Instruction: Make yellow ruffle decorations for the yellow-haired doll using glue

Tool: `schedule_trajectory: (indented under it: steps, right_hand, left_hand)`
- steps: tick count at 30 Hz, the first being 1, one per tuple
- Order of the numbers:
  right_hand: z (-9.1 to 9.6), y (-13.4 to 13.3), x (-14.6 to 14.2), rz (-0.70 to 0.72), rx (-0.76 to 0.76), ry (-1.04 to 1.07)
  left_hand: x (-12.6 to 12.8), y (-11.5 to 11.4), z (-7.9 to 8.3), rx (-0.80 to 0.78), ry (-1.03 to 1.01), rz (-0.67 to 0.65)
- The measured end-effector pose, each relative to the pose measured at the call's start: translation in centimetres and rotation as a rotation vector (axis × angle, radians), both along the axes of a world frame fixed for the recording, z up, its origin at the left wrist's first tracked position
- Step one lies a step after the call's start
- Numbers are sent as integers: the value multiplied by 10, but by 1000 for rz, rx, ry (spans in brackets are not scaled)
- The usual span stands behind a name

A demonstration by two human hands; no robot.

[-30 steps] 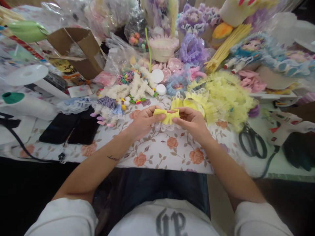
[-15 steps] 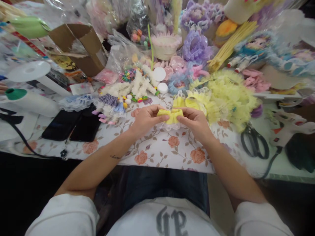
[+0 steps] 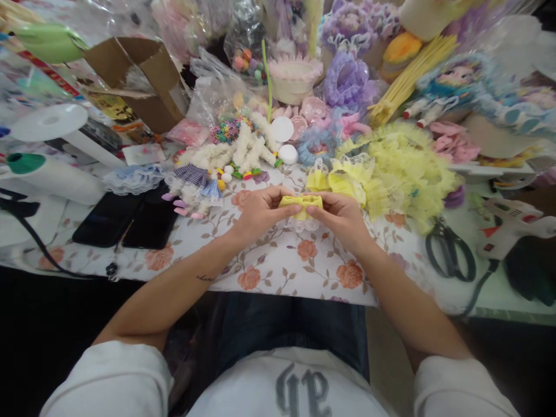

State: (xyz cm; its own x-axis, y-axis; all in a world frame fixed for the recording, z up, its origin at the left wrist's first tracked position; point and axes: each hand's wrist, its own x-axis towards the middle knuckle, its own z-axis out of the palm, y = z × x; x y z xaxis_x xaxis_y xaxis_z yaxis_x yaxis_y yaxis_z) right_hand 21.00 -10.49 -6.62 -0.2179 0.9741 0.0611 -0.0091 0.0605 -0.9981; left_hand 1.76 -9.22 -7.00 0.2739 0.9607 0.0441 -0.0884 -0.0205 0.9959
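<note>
Both of my hands pinch a small yellow fabric piece with white lace trim (image 3: pixel 302 204) above the flowered tablecloth (image 3: pixel 278 266). My left hand (image 3: pixel 259 213) grips its left end with thumb and fingers closed. Its right end is held the same way by my right hand (image 3: pixel 343 217). Just behind the hands lies a pile of yellow ruffled lace pieces (image 3: pixel 391 174).
Black scissors (image 3: pixel 449 252) and a white glue gun (image 3: pixel 508 226) lie at the right. Two dark phones (image 3: pixel 125 220) sit at the left beside a small doll (image 3: pixel 195 185). Purple ruffles (image 3: pixel 347 81), a cardboard box (image 3: pixel 139 81), beads and plastic bags crowd the back.
My hands have squeezed the yellow piece flatter and narrower between them. The camera view has shifted slightly; nothing else has moved.
</note>
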Motion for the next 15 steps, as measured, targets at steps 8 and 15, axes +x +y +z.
schedule_trajectory:
  steps: [8, 15]
  right_hand:
    - [2, 0, 1, -24, -108, 85]
    - [2, 0, 2, 1, -131, 73]
  left_hand:
    - [0, 1, -2, -69, -36, -7]
    - [-1, 4, -1, -72, -42, -40]
